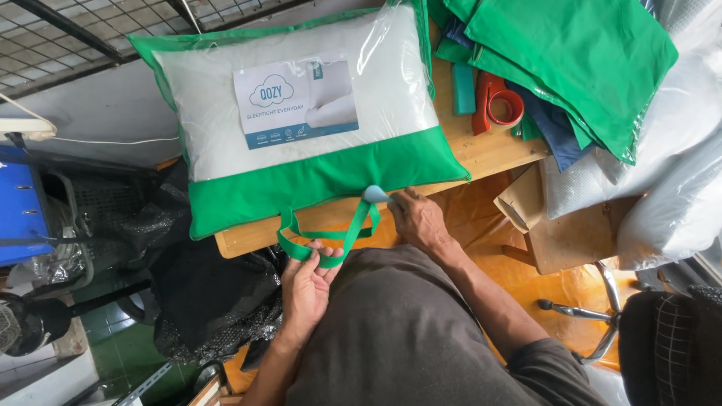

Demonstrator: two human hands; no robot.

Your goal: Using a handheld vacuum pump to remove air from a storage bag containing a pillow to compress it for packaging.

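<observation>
A white pillow packed in a clear and green bag [301,120] lies on a wooden table [489,150], with a paper label showing on top. A green strap handle [323,240] hangs off the bag's near edge. My left hand [307,289] grips the bottom of that strap loop. My right hand [417,218] presses a small pale blue object [374,194] against the strap where it meets the bag's green band. What the object is cannot be told.
A stack of folded green bags [571,60] lies at the table's right end, beside a red tape dispenser [496,101] and a teal block [463,89]. More wrapped pillows [669,173] pile up at right. Black mesh [203,286] hangs below left.
</observation>
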